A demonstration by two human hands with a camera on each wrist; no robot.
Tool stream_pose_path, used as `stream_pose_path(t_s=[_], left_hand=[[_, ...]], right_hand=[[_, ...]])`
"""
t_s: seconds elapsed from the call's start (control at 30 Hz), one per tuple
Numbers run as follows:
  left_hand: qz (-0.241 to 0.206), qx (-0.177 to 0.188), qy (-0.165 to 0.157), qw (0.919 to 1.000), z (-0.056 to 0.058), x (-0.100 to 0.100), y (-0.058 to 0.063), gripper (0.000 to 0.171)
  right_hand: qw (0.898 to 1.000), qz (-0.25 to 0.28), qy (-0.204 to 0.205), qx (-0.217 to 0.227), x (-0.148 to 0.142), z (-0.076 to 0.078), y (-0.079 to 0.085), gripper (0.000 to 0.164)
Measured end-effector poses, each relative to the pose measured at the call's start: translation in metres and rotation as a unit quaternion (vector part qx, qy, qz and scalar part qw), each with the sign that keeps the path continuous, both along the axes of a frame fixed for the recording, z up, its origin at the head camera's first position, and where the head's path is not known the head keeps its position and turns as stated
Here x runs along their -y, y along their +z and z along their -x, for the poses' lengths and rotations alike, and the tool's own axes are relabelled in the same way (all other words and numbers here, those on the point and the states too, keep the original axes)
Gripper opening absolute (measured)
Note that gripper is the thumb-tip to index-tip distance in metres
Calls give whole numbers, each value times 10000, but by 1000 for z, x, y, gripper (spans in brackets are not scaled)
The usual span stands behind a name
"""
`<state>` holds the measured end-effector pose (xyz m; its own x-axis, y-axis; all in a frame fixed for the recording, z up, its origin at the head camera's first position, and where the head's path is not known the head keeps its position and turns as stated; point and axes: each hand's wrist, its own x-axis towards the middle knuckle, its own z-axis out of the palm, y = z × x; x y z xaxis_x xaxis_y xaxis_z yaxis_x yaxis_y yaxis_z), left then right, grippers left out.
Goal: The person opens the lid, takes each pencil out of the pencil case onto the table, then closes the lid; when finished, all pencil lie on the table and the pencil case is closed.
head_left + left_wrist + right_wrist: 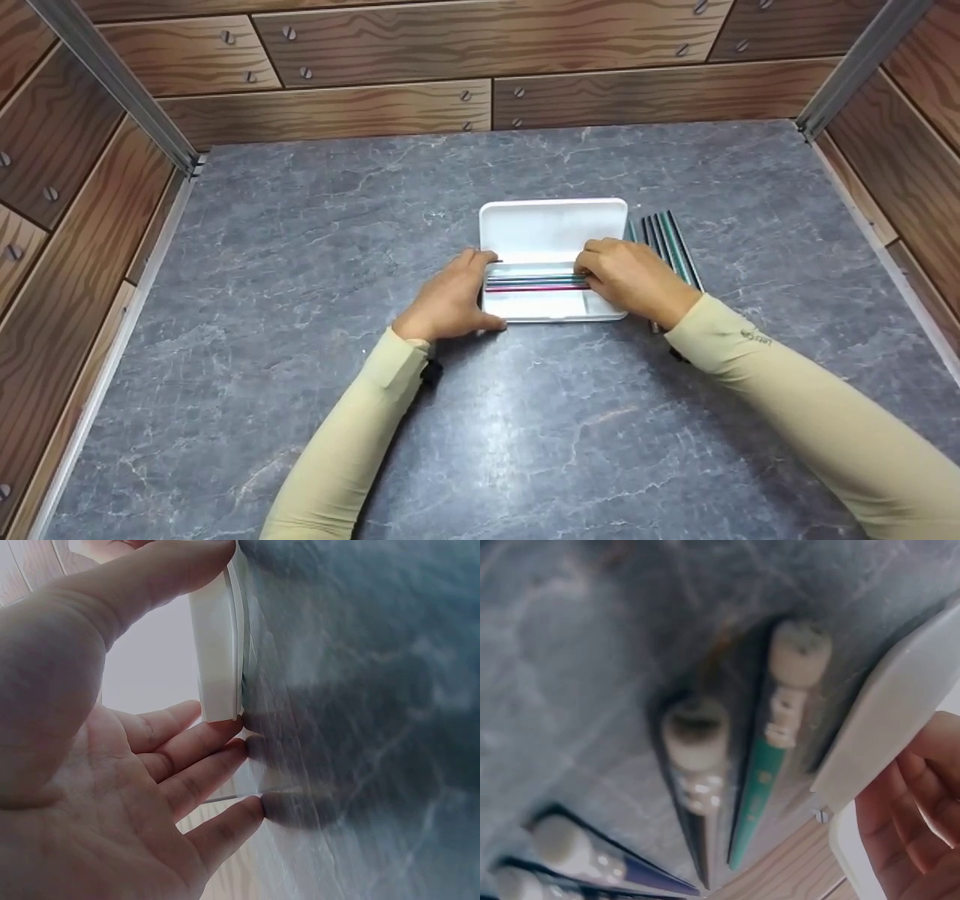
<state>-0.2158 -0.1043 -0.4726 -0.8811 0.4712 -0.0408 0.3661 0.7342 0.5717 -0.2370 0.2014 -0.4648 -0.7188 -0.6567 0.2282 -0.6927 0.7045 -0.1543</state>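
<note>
Wood-plank panels with screw heads (375, 45) and metal corner posts (118, 86) enclosed a grey marbled tabletop (337, 225). The white pencil case (532, 306) lay open between the two hands, its lid (553, 229) raised beyond the fingers. The left hand (451, 298) spread its fingers around the case's left end, thumb at the near corner. Pencils inside (532, 289), one pink, ran toward the bent right fingers; whether the right hand (634, 277) pinched one could not be told. More pencils (686, 251) lay just right of it. Only the right-wrist view showed their white erasers (801, 652) and metal ferrules; the left-wrist view showed fingertips touching the tabletop.
</note>
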Motion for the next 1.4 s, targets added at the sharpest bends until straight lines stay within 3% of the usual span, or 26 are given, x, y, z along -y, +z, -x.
stream_pose_path(t_s=[0.37,0.7,0.9,1.1,1.4], left_hand=[[-84,47,-10,10000,-3,-1,-3,96],[-33,18,-44,10000,-3,-3,-3,96],[-16,5,-27,10000,-2,-2,-3,97],[2,-32,-18,10000,-2,0,-1,96],[47,73,-18,10000,-1,-1,0,98]], right_hand=[[9993,360,50,60,-4,-4,-2,11],[9900,1406,-82,-50,-28,-12,11,17],[9775,1915,-871,109,-59,-17,21,19],[9564,2304,-1761,349,-93,-22,21,16],[9257,1839,-3122,1089,-135,-33,15,22]])
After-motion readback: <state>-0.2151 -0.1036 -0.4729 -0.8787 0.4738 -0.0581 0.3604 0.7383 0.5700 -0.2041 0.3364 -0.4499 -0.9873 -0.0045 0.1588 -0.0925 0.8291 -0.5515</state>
